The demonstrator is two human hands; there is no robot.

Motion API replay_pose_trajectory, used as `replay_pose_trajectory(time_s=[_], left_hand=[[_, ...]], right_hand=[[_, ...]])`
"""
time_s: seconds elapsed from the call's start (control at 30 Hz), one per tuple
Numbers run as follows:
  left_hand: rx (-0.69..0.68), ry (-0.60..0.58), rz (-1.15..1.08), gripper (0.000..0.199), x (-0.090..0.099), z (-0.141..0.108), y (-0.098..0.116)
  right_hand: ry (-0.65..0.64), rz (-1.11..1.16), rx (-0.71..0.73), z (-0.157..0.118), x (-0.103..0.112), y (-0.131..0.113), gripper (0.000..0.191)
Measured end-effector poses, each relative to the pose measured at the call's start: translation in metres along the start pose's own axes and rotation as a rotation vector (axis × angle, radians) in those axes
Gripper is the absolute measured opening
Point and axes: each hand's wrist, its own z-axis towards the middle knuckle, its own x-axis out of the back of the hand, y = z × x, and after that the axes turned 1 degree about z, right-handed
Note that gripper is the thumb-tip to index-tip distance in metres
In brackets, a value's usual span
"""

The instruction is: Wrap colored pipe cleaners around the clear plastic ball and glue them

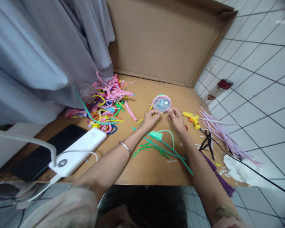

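Pink is edging a round tub (161,96), which is sitting on the brown table (144,173) with coloured bits showing inside. The left hand (150,121) and the right hand (176,118) are facing each other at its near edge, each forming a narrow pinch; whether anything is lying between the tips, I cannot tell. A yellow strip (140,121) is running beside the left hand. Green strips (146,147) are lying between the forearms (109,160), and a heap of mostly pink strips (114,90) is spreading to the left, beyond a white power bank (83,150). A yellow glue gun (191,116) is resting beside the right hand, near pale purple stems (218,133).
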Motion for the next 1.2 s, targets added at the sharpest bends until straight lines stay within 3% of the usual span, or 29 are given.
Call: replay_pose_trajectory(time_s=[0.3, 0.5, 0.67, 0.87, 1.03, 1.2], left_hand=[[0.015, -0.094, -0.086, 0.037, 0.002, 0.001, -0.007], [0.041, -0.147, -0.089, 0.045, 0.001, 0.001, -0.01], [0.059, -0.18, -0.101, 0.05, 0.001, 0.0, -0.009], [0.049, -0.232, -0.152, 0.055, 0.001, 0.002, -0.008], [0.118, -0.326, -0.173, 0.044, 0.001, 0.001, -0.009], [0.112, -0.306, -0.125, 0.033, 0.003, -0.002, -0.005]], right_hand=[[-0.063, -0.039, -0.029, -0.004, -0.002, -0.002, 0.063], [-0.209, -0.149, 0.032, -0.004, -0.002, 0.003, 0.058], [-0.213, -0.139, 0.08, -0.003, -0.004, 0.006, 0.053], [-0.266, -0.041, 0.029, -0.002, -0.004, 0.009, 0.055], [-0.258, -0.007, 0.023, -0.002, -0.002, 0.008, 0.057], [-0.255, 0.011, -0.022, -0.002, -0.002, 0.007, 0.062]])
